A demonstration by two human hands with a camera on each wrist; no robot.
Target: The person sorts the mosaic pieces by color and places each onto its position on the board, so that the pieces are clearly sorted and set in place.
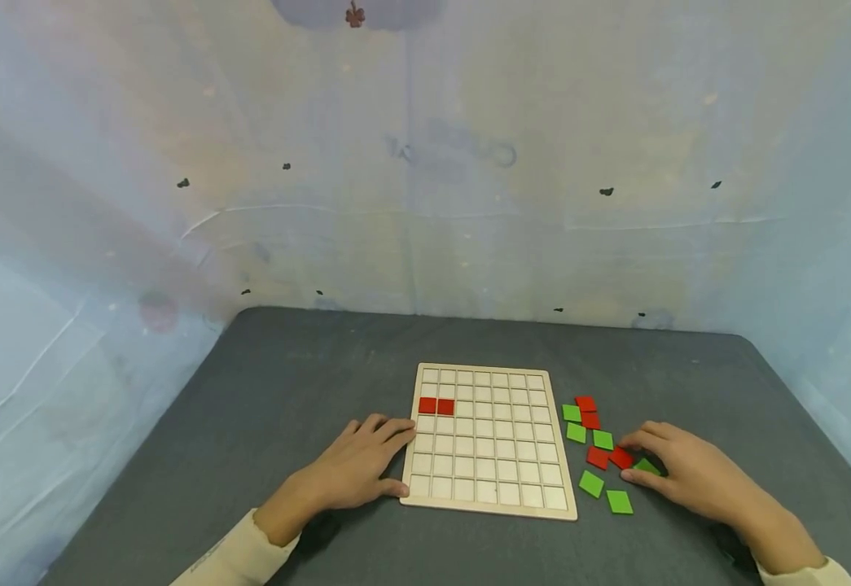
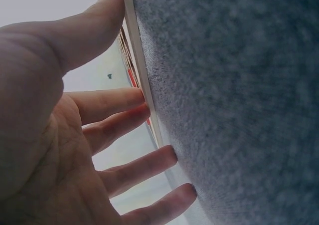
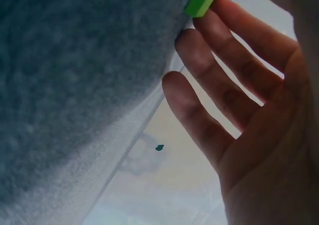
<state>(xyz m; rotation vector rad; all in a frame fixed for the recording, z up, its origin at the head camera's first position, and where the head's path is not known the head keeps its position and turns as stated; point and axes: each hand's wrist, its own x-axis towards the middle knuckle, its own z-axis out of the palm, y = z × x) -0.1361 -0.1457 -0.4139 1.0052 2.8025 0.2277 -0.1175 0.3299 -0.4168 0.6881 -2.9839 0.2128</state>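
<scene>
A pale wooden grid board [image 1: 488,510] lies flat on the dark table, with two red square tiles [image 1: 445,407] side by side in its third row from the back, at the left. My left hand [image 1: 355,464] rests against the board's left edge, thumb near the front corner and fingers spread; the left wrist view shows the fingertips [image 2: 137,95] at the rim. Right of the board, my right hand [image 1: 696,472] pinches a loose red tile [image 1: 621,457] between thumb and index finger. Under that hand a green tile [image 1: 647,466] is partly covered; a green tile [image 3: 202,0] also shows by the fingertips.
Several green tiles [image 1: 591,484] and red tiles [image 1: 597,458] lie scattered between the board and my right hand. The dark table [image 1: 308,366] has rounded far corners. A pale patterned cloth [image 1: 469,260] hangs behind it and along both sides.
</scene>
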